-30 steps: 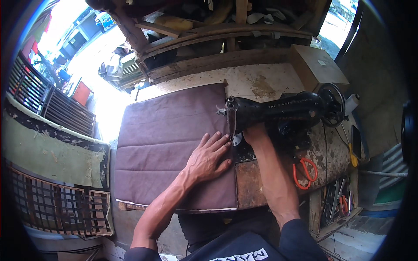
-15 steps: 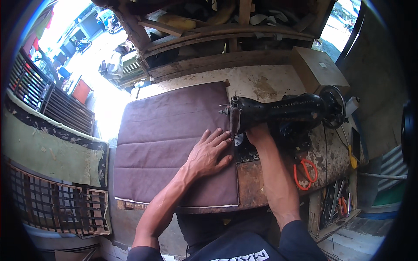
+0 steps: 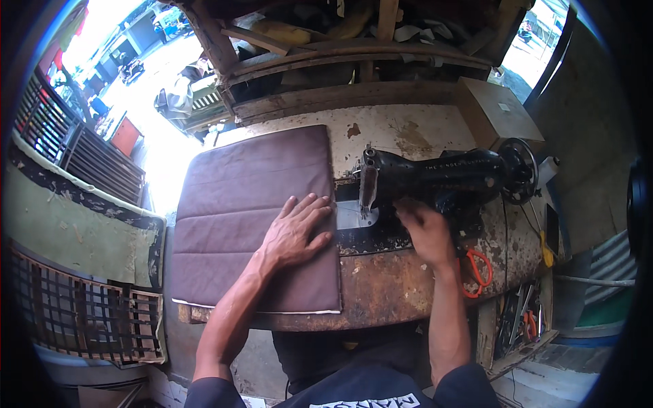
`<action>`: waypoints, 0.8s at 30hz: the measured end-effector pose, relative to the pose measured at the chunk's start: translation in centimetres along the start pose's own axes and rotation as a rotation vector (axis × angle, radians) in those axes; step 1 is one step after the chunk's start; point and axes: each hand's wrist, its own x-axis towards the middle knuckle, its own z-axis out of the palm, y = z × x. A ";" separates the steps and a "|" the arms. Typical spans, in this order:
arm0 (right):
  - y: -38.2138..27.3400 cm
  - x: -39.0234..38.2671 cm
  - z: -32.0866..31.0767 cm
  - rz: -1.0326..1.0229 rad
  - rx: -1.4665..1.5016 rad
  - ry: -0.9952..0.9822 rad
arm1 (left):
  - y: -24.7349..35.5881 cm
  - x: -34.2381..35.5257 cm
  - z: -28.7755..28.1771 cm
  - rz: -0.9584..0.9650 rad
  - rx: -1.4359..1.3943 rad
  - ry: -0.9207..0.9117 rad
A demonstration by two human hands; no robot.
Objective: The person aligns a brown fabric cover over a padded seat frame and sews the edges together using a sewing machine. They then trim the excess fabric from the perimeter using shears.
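A brown padded fabric panel point(image 3: 238, 251) with stitched cross lines and a pale front edge lies on the worktable, left of a black sewing machine point(image 3: 435, 170). My left hand point(image 3: 296, 228) rests flat on the panel near its right edge, fingers spread. The panel's edge is apart from the needle, and the metal needle plate point(image 3: 357, 216) shows between them. My right hand point(image 3: 425, 234) hovers by the machine bed, right of the needle, below the machine's arm. Its fingers are loosely bent and apart, slightly blurred, with nothing visible in them.
Orange-handled scissors point(image 3: 478, 272) lie right of my right forearm. A yellow-handled tool point(image 3: 546, 250) sits at the table's right edge, above an open compartment of tools point(image 3: 524, 319). A cardboard box point(image 3: 500, 115) stands behind the machine. Slatted frames point(image 3: 81, 313) stand at left.
The panel has slid left with my left hand on it, away from the needle, uncovering the needle plate. My right hand has drawn out from behind the machine's arm, toward me and rightward.
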 end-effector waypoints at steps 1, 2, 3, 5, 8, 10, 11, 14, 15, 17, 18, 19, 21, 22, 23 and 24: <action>-0.2 -2.6 -0.8 -0.073 -0.111 0.113 | -0.9 -1.4 -0.8 -0.035 0.019 -0.008; 1.0 -4.8 -1.8 -0.186 -0.408 0.212 | -1.7 -2.9 -1.2 -0.071 0.032 -0.011; 1.3 -7.0 -2.9 -0.156 -0.627 0.283 | -2.3 -4.6 -1.8 -0.106 0.050 -0.026; 3.8 -10.4 -5.7 0.005 -0.811 0.255 | -1.5 -7.3 -1.8 -0.094 0.048 -0.030; 3.9 -12.4 -7.3 0.046 -0.930 0.134 | -0.5 -10.1 -1.2 -0.109 0.053 -0.022; 2.6 -12.0 -6.5 0.112 -0.868 0.078 | -0.5 -10.0 -1.0 -0.127 0.018 0.052; 1.4 -11.4 -6.5 0.182 -0.808 0.051 | -0.5 -10.1 -1.1 -0.133 0.018 0.084; 1.6 -12.5 -3.3 0.305 0.018 0.001 | -0.9 -10.4 -0.5 -0.126 0.011 0.147; 0.5 -12.8 -1.2 0.405 0.299 -0.035 | -0.9 -10.2 -0.4 -0.120 -0.006 0.157; -2.0 -14.5 3.8 0.556 0.690 -0.174 | -1.0 -10.2 0.2 -0.114 -0.014 0.188; -3.4 -15.1 6.2 0.586 0.799 -0.276 | -1.2 -10.2 0.1 -0.097 -0.003 0.216; -4.9 -15.4 8.3 0.631 0.894 -0.349 | -1.3 -10.4 0.2 -0.090 -0.014 0.242; -7.0 -15.2 11.6 0.667 0.947 -0.417 | -1.4 -10.4 0.4 -0.095 -0.046 0.256; -7.5 -14.6 12.9 0.645 0.913 -0.420 | -1.5 -10.7 0.4 -0.102 -0.059 0.264; -7.8 -13.9 13.6 0.622 0.830 -0.393 | -1.5 -10.8 0.4 -0.105 -0.061 0.269; -8.3 -13.3 14.1 0.598 0.801 -0.340 | -1.5 -10.8 0.4 -0.104 -0.068 0.260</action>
